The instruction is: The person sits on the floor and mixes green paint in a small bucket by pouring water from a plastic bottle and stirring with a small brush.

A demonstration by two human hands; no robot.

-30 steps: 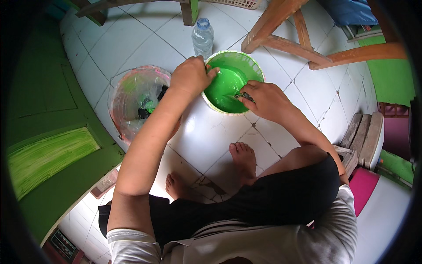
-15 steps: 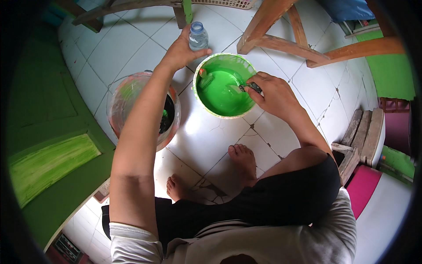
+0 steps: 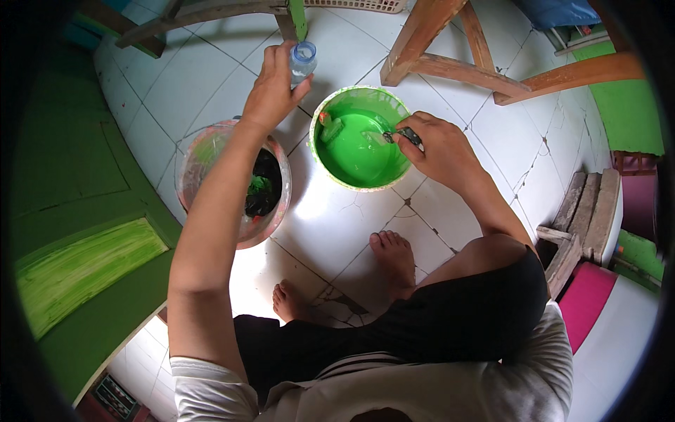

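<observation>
A green bucket (image 3: 360, 138) of bright green paint stands on the white tiled floor (image 3: 176, 84), in front of the person's bare feet. The right hand (image 3: 437, 146) is clenched around the dark handle of a stirring tool (image 3: 402, 133) at the bucket's right rim, its tip dipped in the paint; what kind of tool it is cannot be told. Just left of the bucket and a little beyond it, the left hand (image 3: 273, 86) grasps a small clear plastic bottle (image 3: 302, 62) with a pale blue neck, the fingers wrapped around its side. Left of the bucket and nearer the person sits a clear plastic pail (image 3: 235, 181) smeared with green and pink paint, dark inside, partly hidden under the left forearm. Farther left of the bucket, a green-painted board (image 3: 77, 211) lies beside the tiles, with a lighter, streaky brushed patch on it. Beyond the bucket stand the bare wooden legs of a piece of furniture (image 3: 450, 60). To the bucket's right, well apart from it, short weathered planks (image 3: 583, 218) are stacked by a pink slab (image 3: 587, 302). The person squats in dark shorts and a pale striped shirt.
</observation>
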